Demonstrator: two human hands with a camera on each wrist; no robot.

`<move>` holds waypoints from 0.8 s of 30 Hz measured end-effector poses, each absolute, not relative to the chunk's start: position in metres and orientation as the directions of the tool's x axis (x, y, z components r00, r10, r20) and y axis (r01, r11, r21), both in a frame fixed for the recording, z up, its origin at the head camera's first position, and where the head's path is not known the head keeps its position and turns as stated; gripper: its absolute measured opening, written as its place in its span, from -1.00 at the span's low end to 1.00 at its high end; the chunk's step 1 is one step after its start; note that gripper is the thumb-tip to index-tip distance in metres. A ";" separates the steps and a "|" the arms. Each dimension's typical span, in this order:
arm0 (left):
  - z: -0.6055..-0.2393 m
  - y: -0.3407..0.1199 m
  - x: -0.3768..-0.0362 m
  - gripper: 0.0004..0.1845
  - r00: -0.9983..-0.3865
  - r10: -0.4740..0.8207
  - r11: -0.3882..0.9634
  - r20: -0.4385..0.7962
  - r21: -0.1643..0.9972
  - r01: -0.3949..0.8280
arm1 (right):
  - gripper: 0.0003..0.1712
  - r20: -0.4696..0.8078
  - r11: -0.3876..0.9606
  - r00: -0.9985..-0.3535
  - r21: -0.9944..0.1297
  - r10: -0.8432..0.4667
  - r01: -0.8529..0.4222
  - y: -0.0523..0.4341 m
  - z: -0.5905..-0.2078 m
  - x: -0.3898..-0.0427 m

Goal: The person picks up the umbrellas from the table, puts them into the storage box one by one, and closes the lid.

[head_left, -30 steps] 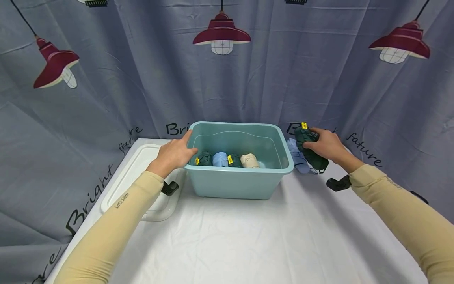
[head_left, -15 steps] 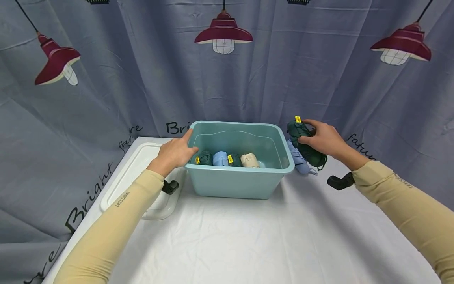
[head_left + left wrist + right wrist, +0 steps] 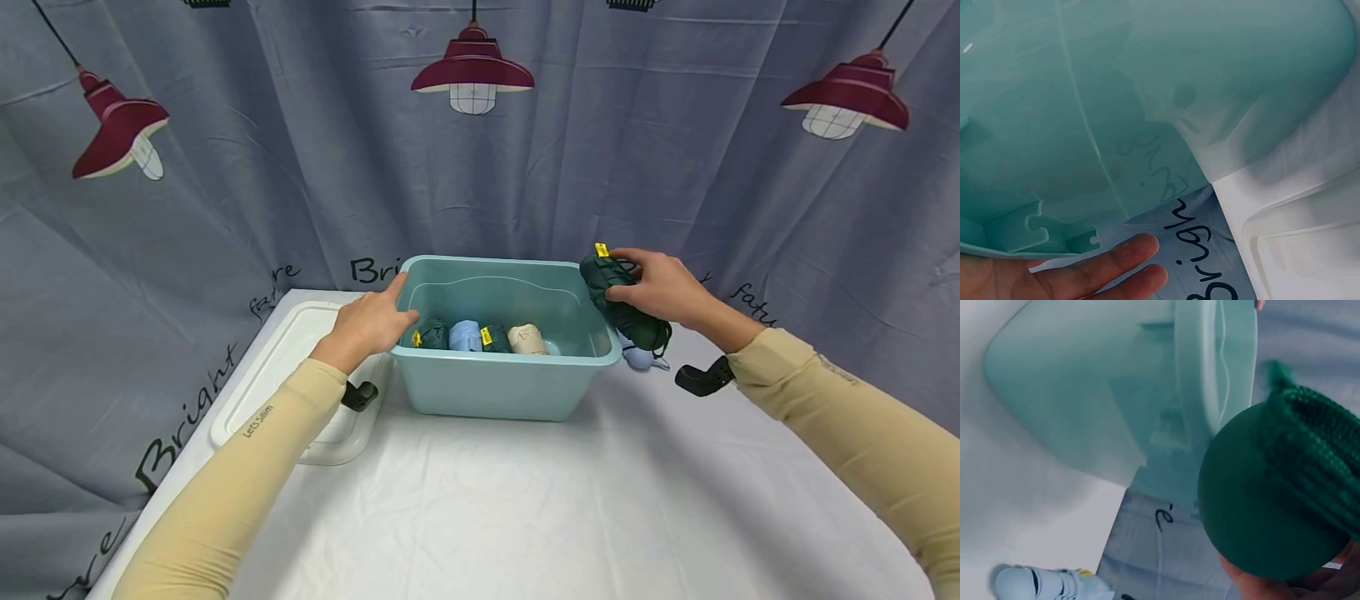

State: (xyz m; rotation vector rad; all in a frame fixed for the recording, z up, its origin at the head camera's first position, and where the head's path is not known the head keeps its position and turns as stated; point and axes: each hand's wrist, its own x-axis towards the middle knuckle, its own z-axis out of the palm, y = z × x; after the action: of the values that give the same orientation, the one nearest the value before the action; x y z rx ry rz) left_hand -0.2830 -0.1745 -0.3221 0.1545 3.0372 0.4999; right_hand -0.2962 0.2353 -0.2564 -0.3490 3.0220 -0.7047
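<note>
bin (image 3: 502,387): four rolled umbrellas (image 3: 480,337) already laid inside | dark green umbrella (image 3: 621,302) gripped in right hand (image 3: 651,289), raised at bin's right rim, not yet inside | left hand (image 3: 369,323) rested flat on left rim, nothing held | light blue umbrella (image 3: 637,358) left on table

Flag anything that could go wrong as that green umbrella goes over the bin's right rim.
The right hand grips the dark green folded umbrella right at the teal bin's right rim, so it may clip the edge. Its loose strap could snag there. The left hand only rests on the left rim, so a bump might slide the bin toward the white lid.
</note>
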 end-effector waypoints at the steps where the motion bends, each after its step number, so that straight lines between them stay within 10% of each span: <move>1: -0.322 -0.175 -0.283 -0.15 -0.993 0.108 0.942 -0.043 0.322 0.089 | -0.14 0.028 0.875 -0.974 -0.434 -0.224 -0.214 0.232 -0.255 -0.296; 24: -0.323 -0.176 -0.284 -0.16 -0.993 0.105 0.936 -0.045 0.342 0.083 | -0.23 -0.163 0.920 -0.935 -0.295 -0.315 -0.258 0.175 -0.244 -0.316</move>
State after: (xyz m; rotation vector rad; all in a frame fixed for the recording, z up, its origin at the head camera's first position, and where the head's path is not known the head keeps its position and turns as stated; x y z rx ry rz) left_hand -0.2836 -0.1764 -0.3232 0.1469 3.0293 0.5302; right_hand -0.3161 0.1751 -0.2438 -0.4337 2.8727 -0.4003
